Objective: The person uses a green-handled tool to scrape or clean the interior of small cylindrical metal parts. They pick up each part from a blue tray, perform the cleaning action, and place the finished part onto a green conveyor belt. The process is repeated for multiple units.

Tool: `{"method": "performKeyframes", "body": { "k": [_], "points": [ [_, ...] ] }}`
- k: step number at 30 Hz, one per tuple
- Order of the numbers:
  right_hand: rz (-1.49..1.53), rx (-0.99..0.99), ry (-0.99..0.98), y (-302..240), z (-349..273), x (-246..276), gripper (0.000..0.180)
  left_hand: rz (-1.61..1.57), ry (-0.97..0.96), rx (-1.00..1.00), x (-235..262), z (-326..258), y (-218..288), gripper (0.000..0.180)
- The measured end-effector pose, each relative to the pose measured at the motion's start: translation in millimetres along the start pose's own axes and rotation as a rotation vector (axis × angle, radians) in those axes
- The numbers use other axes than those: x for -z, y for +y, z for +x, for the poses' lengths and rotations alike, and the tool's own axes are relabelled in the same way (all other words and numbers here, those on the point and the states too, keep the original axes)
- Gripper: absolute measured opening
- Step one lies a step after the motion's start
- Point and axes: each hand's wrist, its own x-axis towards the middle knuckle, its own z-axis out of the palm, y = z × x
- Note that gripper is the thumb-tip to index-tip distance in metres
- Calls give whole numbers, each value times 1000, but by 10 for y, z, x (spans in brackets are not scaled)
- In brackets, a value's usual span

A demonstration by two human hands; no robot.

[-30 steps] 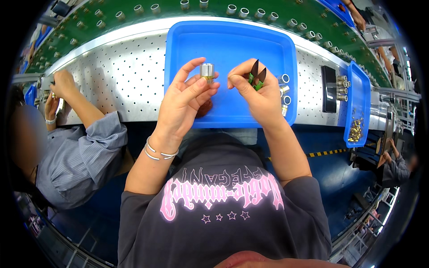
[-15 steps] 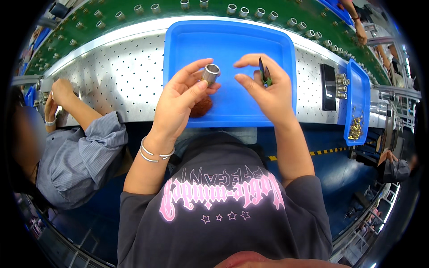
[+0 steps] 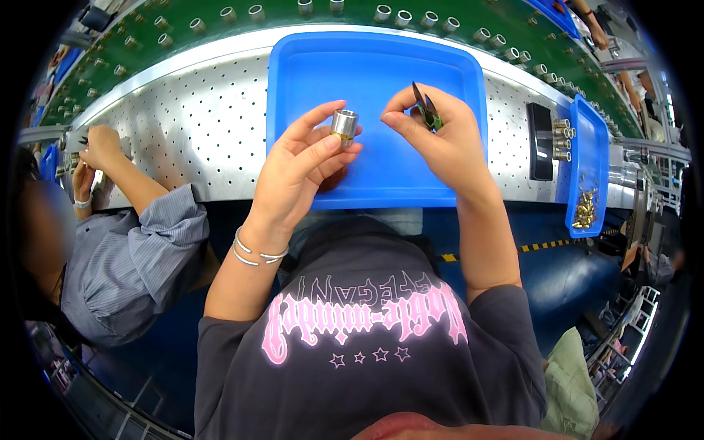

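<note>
And the left hand [image 3: 302, 155] pinches a cylindrical metal fitting [image 3: 344, 123] over the blue tray [image 3: 367, 64]! The right hand [image 3: 446, 133] alongside clasps green-handled snips [image 3: 431, 115]; beyond, more silvery fittings [image 3: 430, 18] line the green conveyor belt [image 3: 279, 16].

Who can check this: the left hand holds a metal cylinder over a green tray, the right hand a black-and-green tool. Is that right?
Not quite: the tray is blue, as the head view shows. The left hand does hold the metal cylinder over it, and the right hand the tool.
</note>
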Motion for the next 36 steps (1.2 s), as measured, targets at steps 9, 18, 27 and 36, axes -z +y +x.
{"method": "performKeyframes", "body": {
  "k": [9, 18, 27, 36],
  "points": [
    [21, 152, 46, -98, -33, -122, 6, -52, 10, -39, -33, 37, -19, 45],
    [3, 270, 31, -136, -14, -137, 9, 168, 25, -127, -39, 64, -103, 40],
    [-73, 102, 111, -84, -31, -160, 22, 46, 88, -115, -98, 41, -19, 43],
    [-209, 135, 108, 81, -110, -220, 19, 30, 104, -148, -75, 41, -37, 46]
  ]
}}
